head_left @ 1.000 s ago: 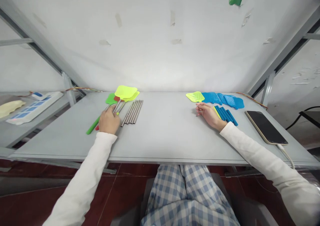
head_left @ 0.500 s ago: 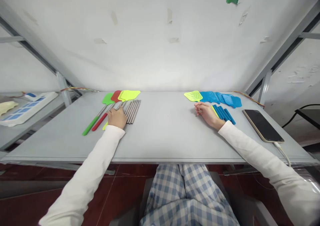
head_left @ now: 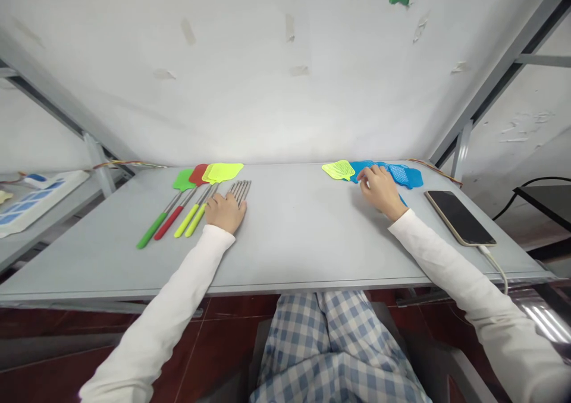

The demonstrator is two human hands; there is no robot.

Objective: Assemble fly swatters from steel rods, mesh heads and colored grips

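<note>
My left hand [head_left: 225,211] lies palm down over several metal rods [head_left: 241,190], its fingers spread on their near ends. Just left of it lie fly swatters with a green head [head_left: 184,179], a red head [head_left: 198,174] and yellow heads [head_left: 226,170], their coloured handles towards me. My right hand [head_left: 381,192] is loosely curved above the blue swatter heads [head_left: 405,176], thumb and fingertips apart with nothing visible between them. Beside its fingertips is a loose yellow-green swatter head [head_left: 339,169]. Blue handle tubes [head_left: 403,201] are mostly hidden under this hand.
A phone [head_left: 460,217] with a white cable lies at the right of the grey table [head_left: 294,236]. Wires run along the back corners by the metal frame posts. On a side surface at left sits a white tray with blue squares [head_left: 38,204].
My left hand has moved right from the yellow swatter handles onto the metal rods. The right hand has shifted over the blue handles, covering most of them. The view has tilted slightly.
</note>
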